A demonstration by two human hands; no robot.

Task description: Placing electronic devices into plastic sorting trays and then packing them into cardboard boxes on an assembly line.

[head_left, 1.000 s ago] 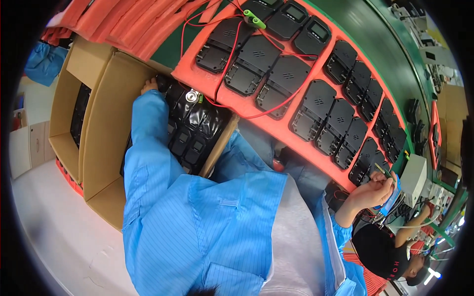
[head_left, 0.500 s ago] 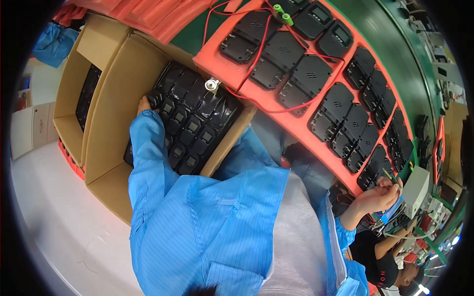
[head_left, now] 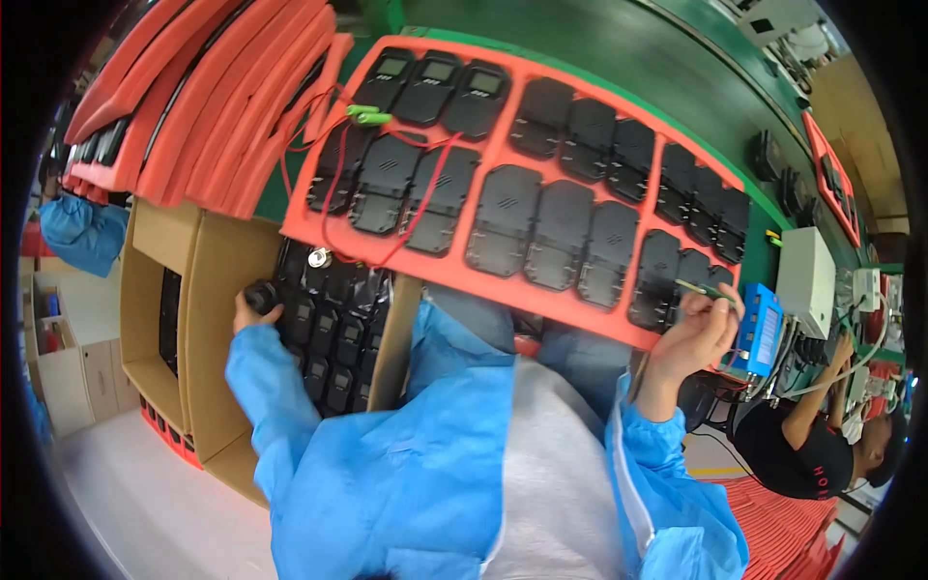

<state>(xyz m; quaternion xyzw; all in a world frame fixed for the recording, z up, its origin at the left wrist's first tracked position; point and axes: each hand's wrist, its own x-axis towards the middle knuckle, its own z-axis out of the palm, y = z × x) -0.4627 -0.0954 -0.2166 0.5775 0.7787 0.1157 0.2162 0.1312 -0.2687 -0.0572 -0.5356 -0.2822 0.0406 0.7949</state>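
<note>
In my left hand (head_left: 246, 321), closed fingers grip a small black handheld device (head_left: 261, 295) at the top of the open cardboard box (head_left: 217, 319). Rows of similar black devices (head_left: 324, 333), several with small grey screens, lie in that box, partly under clear plastic. My right hand (head_left: 698, 333) pinches a thin pen-like tool (head_left: 692, 287) over the right end of a pink foam tray (head_left: 387, 253). More black devices (head_left: 503, 217) fill the tray's slots. Most lie back up; a few at the far left show screens.
Red wires with green clips (head_left: 367, 115) trail across the tray, and a round metal piece (head_left: 319, 257) hangs over the box. Stacked pink foam trays (head_left: 208, 106) stand at far left. A blue meter (head_left: 761, 329) and a pale box (head_left: 806, 280) sit right, near a co-worker (head_left: 802, 440).
My left hand has come up from among the boxed devices with one in its grip. The view has swung, showing more of the tray and stack. My right hand still holds the thin tool.
</note>
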